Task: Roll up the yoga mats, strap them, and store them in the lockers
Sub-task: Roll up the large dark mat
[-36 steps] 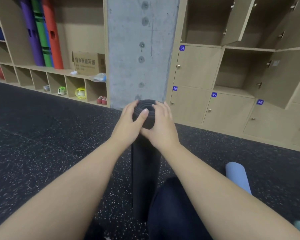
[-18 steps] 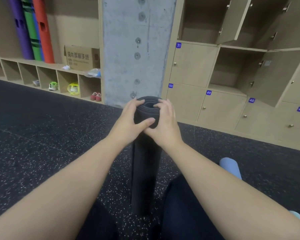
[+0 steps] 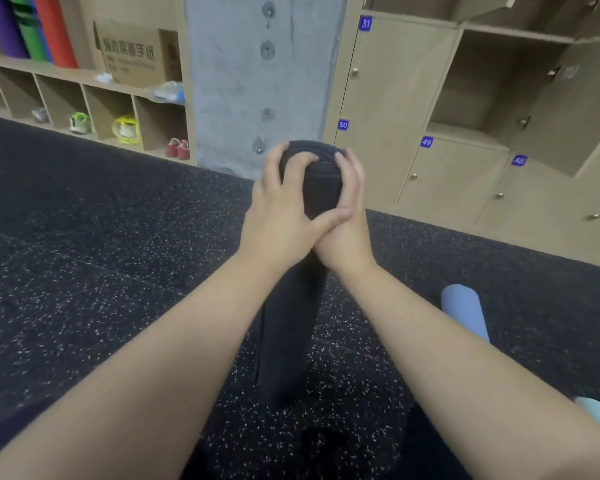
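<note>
A rolled black yoga mat (image 3: pixel 288 327) stands upright on the speckled floor in front of me. My left hand (image 3: pixel 281 206) grips its top end, fingers curled over the rim and thumb reaching across the front. My right hand (image 3: pixel 347 216) wraps the top from the right side, its fingers curled against the roll. A rolled light blue mat (image 3: pixel 465 310) lies on the floor to the right. Wooden lockers (image 3: pixel 454 178) with blue number tags line the wall; one compartment (image 3: pixel 478 88) stands with its door open.
A grey concrete pillar (image 3: pixel 260 74) rises straight ahead. Left of it, shoe cubbies (image 3: pixel 94 109) hold shoes, with a cardboard box (image 3: pixel 136 53) and upright purple, green and red mats (image 3: pixel 28 26) above. Another pale mat end (image 3: pixel 596 414) shows at the right edge.
My left fingers have moved over the mat's top rim and both hands wrap lower round the top end. The view has tilted down a little.
</note>
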`<state>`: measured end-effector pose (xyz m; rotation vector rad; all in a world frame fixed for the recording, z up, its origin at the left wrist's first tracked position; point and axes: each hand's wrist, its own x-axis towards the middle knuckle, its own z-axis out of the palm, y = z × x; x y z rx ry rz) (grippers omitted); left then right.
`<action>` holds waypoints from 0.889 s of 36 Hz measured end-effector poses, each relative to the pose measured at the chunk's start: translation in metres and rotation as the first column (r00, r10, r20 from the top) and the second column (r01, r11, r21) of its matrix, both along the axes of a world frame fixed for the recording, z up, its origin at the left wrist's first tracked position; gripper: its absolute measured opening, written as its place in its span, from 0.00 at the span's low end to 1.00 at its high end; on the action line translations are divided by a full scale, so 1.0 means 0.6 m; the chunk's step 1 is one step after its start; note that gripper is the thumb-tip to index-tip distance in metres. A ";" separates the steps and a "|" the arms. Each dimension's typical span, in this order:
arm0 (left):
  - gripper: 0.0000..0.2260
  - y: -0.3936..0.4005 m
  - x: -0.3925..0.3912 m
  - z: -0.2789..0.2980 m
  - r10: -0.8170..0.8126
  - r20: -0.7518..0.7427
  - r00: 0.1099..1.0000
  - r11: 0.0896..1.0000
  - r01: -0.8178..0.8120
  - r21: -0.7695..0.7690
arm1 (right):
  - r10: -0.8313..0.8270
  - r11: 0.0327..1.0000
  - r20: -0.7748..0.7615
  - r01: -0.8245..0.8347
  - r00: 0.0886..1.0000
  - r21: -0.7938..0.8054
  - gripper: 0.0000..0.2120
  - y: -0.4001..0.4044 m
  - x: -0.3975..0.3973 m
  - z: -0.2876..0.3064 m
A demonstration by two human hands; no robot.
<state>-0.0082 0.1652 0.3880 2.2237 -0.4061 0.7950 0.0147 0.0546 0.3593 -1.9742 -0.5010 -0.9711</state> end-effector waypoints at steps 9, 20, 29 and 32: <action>0.36 -0.086 0.052 -0.019 0.043 0.121 0.992 0.998 -0.048 0.043 | 0.010 0.994 -0.335 -0.047 0.942 -0.103 0.44 -0.130 -0.018 -0.140; 0.29 -0.142 0.102 -0.026 -0.004 0.272 0.962 0.987 -0.040 0.156 | -0.090 0.980 -0.739 -0.073 0.668 -0.186 0.41 -0.202 -0.040 -0.271; 0.26 -0.119 0.093 -0.210 -0.209 0.276 0.938 0.778 -0.011 0.628 | -0.152 0.858 -0.833 -0.347 0.532 -0.378 0.39 -0.174 -0.036 -0.366; 0.26 -0.096 0.095 -0.265 -0.144 0.220 0.965 0.753 -0.038 0.656 | -0.210 0.797 -0.858 -0.426 0.469 -0.428 0.39 -0.178 -0.041 -0.404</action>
